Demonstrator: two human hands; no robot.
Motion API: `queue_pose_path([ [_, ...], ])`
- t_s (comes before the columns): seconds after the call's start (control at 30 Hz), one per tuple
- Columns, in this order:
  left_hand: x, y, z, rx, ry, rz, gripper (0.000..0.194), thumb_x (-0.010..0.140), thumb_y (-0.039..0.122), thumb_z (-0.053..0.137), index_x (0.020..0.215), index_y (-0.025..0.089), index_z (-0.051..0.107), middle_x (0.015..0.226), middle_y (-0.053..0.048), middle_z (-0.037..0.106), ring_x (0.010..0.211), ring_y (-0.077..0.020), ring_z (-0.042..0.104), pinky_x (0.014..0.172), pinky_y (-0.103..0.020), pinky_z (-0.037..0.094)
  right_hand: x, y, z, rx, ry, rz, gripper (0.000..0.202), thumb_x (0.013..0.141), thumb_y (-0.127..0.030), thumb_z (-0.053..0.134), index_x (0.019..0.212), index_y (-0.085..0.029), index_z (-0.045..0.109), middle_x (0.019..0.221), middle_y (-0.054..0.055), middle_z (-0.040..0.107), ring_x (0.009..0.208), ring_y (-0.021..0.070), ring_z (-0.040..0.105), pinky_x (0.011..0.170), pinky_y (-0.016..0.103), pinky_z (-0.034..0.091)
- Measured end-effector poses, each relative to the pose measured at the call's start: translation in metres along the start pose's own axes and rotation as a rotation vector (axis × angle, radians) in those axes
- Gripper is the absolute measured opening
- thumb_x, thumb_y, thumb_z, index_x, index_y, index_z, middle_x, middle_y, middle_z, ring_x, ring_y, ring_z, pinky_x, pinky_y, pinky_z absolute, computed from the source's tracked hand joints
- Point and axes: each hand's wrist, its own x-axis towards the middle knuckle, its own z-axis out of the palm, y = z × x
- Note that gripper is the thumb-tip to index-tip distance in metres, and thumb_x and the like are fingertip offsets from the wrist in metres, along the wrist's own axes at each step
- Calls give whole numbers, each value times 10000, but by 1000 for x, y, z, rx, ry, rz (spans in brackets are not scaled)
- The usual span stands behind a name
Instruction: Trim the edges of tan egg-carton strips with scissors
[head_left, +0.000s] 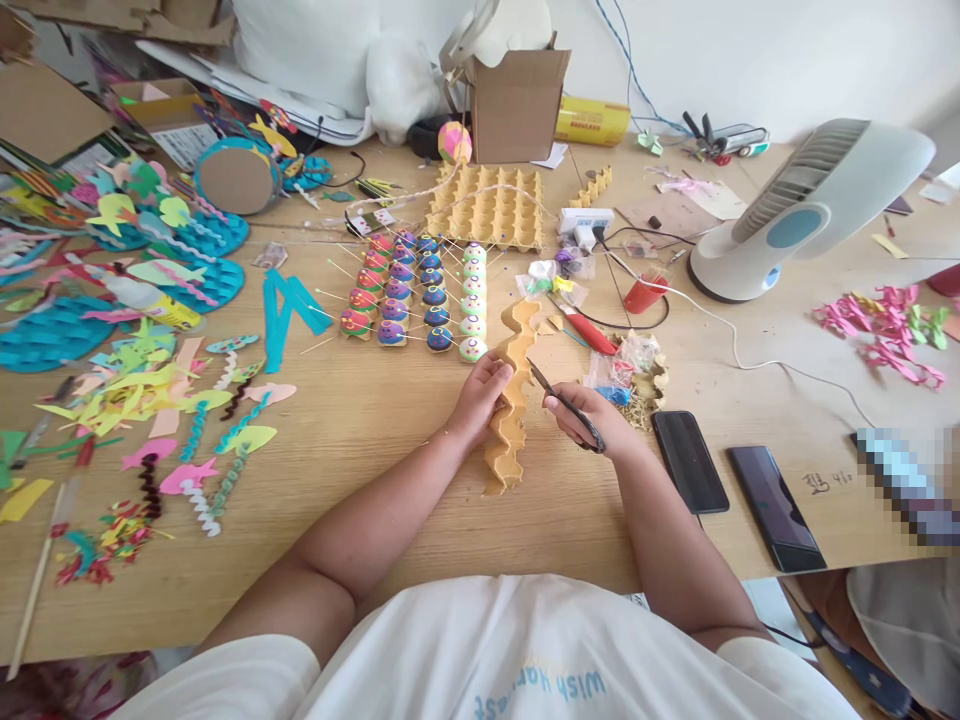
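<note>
My left hand (484, 395) is closed around the middle of a tan egg-carton strip (510, 440), which runs lengthwise away from me with wavy edges. In my right hand (592, 420) is a pair of dark scissors (566, 400), its blades pointing toward the strip's right edge. Whether the blades touch the carton I cannot tell. Beyond my hands stand rows of painted egg-carton cups: white ones (473, 310), blue ones (435, 300), purple ones (396, 290) and red ones (365, 295), with thin sticks poking out at the sides.
An uncut egg tray (487, 205) lies farther back. At right are a white fan (802, 215), its cable, a red cup (645, 292), a red-handled tool (592, 332) and two phones (690, 460). Paper fish cutouts (187, 475) and blue carton pieces (56, 330) cover the left.
</note>
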Motion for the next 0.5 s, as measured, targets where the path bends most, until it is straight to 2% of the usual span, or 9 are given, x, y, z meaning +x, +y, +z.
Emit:
queue_pose_path([
  [0.23,0,1,1,-32,-26,9,505,769,538,823,1156,267,642,815,40,630,573,-73,522,525,-212,352,-1,-3,0,-15,13,-6,425,940,-623,576,793,-227,532,516,-78,420,448,82,351,452,249,262],
  [0.5,-1,2,1,16,21,6,543,742,577,828,1156,277,643,809,27,646,599,-100,577,538,-222,404,-1,-4,4,-40,32,-8,425,936,-623,580,779,-234,513,538,-75,409,480,92,357,482,256,282],
])
